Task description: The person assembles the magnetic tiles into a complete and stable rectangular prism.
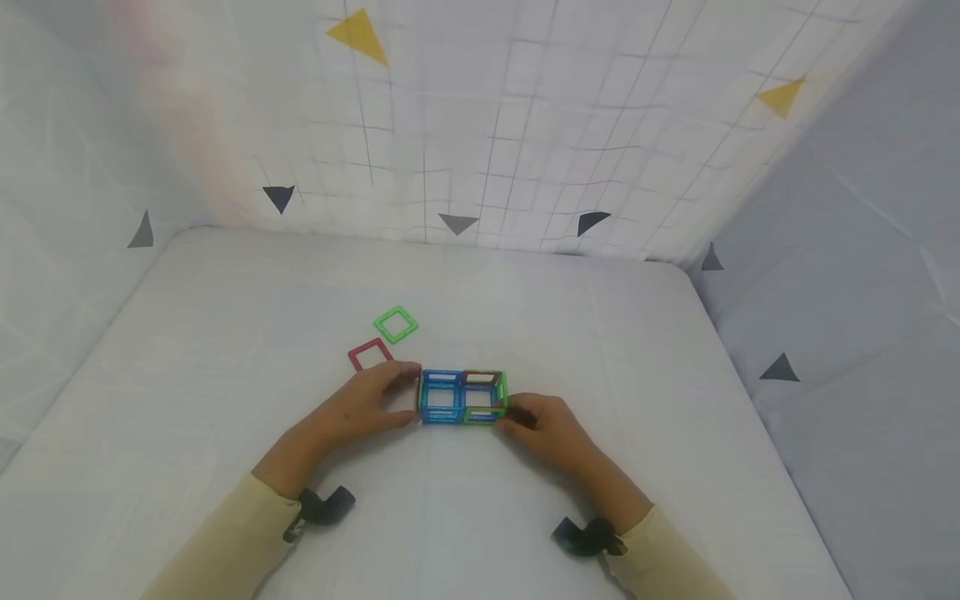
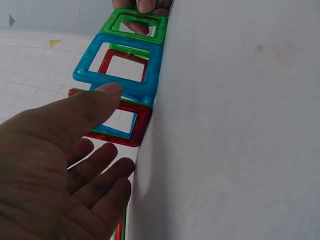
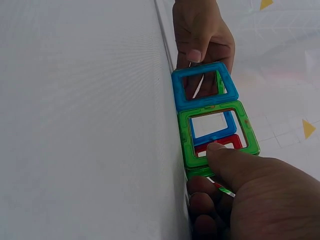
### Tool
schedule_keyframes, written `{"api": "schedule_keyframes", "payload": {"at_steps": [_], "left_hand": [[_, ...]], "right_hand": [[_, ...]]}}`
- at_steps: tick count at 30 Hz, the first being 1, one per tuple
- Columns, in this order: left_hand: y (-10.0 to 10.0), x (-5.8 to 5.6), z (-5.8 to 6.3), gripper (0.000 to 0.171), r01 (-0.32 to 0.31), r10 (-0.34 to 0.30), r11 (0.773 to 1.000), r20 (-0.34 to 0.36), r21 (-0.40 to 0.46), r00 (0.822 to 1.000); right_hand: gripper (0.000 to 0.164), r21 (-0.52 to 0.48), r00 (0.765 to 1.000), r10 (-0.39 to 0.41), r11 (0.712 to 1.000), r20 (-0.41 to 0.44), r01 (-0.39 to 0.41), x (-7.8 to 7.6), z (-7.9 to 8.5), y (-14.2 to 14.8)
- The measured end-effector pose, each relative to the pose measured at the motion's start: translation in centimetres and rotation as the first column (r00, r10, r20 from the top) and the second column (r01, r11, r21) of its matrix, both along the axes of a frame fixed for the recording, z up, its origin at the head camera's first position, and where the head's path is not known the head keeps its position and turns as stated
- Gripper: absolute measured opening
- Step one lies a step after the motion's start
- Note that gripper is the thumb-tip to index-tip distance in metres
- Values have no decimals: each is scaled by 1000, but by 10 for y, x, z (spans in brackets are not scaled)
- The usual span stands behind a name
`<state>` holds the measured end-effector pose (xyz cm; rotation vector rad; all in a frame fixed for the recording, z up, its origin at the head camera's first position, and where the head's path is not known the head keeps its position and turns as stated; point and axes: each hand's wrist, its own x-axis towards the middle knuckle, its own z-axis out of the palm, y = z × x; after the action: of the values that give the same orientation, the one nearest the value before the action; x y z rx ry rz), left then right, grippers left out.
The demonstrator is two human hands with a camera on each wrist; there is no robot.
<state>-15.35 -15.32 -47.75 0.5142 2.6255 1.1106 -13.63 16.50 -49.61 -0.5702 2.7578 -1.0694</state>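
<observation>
A two-cell structure of see-through square magnetic tiles point(image 1: 462, 398) stands on the white table, with blue, green and reddish walls. At its left end, my left hand point(image 1: 360, 406) holds it, its thumb against a blue tile point(image 2: 125, 86) beside a red end tile point(image 2: 143, 125). Gripping the right end, my right hand point(image 1: 551, 429) has its thumb on a green tile point(image 3: 186, 137) and its other fingers curled by the end wall. What the left fingertips touch is partly hidden.
A loose red square tile point(image 1: 364, 346) lies just behind the left hand, partly covered by it. Farther back is a loose green square tile point(image 1: 386, 314). The white table point(image 1: 540, 317) is enclosed by cloth walls printed with triangles and grid lines.
</observation>
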Motion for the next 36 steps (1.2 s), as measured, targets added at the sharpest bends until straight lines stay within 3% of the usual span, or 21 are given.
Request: {"api": "schedule_keyframes", "payload": {"at_steps": [5, 14, 21, 28, 36], "left_hand": [[-3, 1, 3, 71, -46, 42, 994, -44, -99, 998], [-15, -5, 1, 65, -154, 151, 988, -102, -22, 983], [-20, -8, -3, 62, -220, 208, 974, -190, -45, 959], [-22, -9, -5, 63, -297, 274, 952, -231, -69, 934], [-24, -14, -9, 60, -338, 302, 937, -285, -84, 910]], "right_hand": [[20, -14, 1000, 1, 1000, 2, -1, 0, -1, 1], [17, -20, 1000, -1, 1000, 7, 2, 0, -2, 0], [19, -17, 1000, -5, 1000, 17, 5, 0, -2, 0], [21, -20, 1000, -9, 1000, 15, 9, 0, -2, 0], [18, -12, 1000, -11, 1000, 25, 11, 0, 0, -1]]}}
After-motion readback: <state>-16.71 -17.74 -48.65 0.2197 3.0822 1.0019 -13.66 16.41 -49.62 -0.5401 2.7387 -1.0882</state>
